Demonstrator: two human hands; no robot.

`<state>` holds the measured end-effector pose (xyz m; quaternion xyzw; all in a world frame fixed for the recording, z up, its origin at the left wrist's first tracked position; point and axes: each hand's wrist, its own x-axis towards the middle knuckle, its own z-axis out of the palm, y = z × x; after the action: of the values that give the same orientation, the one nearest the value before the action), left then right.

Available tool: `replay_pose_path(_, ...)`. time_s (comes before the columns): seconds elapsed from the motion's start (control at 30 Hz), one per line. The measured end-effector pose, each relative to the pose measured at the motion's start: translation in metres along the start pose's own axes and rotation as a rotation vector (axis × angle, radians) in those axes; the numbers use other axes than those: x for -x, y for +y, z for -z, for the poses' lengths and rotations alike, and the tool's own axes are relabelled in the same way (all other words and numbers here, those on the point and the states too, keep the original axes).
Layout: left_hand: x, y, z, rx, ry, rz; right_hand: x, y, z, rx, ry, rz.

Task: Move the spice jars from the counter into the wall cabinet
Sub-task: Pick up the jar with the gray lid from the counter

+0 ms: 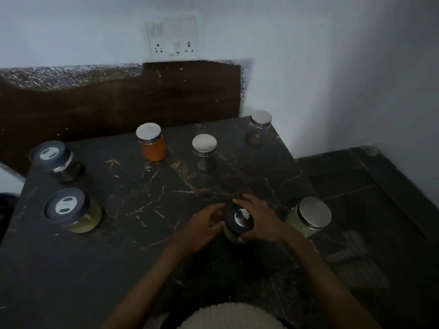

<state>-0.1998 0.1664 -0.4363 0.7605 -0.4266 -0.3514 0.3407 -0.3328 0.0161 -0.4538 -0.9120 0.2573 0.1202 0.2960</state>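
Dim kitchen light falls on a dark marbled tabletop (118, 269), seen from above a person whose ribbed white top (228, 314) fills the bottom edge of the frame. Low and right of centre, the right hand (261, 222) wraps its fingers and thumb round a black-lidded jar (238, 220) that looks to stand on the tabletop. The left hand (202, 226) sits just beside the jar with fingers loosely curved toward it; whether they touch the glass cannot be told.

Six more jars stand apart from one another. A pale-green jar (308, 217) with a silver lid is near the right hand at the tabletop's right edge. A yellow jar (73, 211) with a grey lid is at lower left, and a dark jar (57, 160) with a like lid stands behind it. Further back are an orange jar (152, 143), a small jar (204, 150) at centre and a corner jar (259, 127) at upper right, all silver-lidded. Beyond them, a socket plate (173, 36) hangs on the white wall.

The wall cabinet is out of frame. With seven jars on the tabletop, the job appears barely begun: the first lift seems to be in hand, and six jars wait.
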Motion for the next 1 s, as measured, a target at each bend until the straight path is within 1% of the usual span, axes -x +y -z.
replay_pose_path(0.17,0.005,-0.019,0.002,0.019,0.014,0.072,-0.002,0.003,-0.007,-0.225,0.124,0.069)
replay_pose_path(0.23,0.007,-0.023,0.007,0.042,0.034,0.079,-0.001,-0.004,0.004,-0.391,0.163,0.047)
replay_pose_path(0.3,0.008,-0.022,0.014,0.133,0.064,0.084,0.0,-0.017,0.025,-0.56,0.145,0.013)
replay_pose_path(0.4,0.011,-0.015,0.028,0.318,0.091,0.049,-0.004,-0.038,0.054,-0.73,0.098,0.04)
replay_pose_path(0.57,0.018,0.005,0.048,0.509,0.073,-0.011,-0.018,-0.07,0.08,-0.728,0.187,0.049)
replay_pose_path(0.7,0.024,0.015,0.058,0.575,0.039,-0.026,-0.024,-0.088,0.087,-0.828,0.222,-0.003)
replay_pose_path(0.83,0.029,0.02,0.061,0.608,0.015,-0.035,-0.029,-0.099,0.084,-0.942,0.255,-0.017)
replay_pose_path(1.0,0.03,0.019,0.064,0.702,0.029,0.005,-0.04,-0.11,0.082,-0.985,0.243,-0.18)
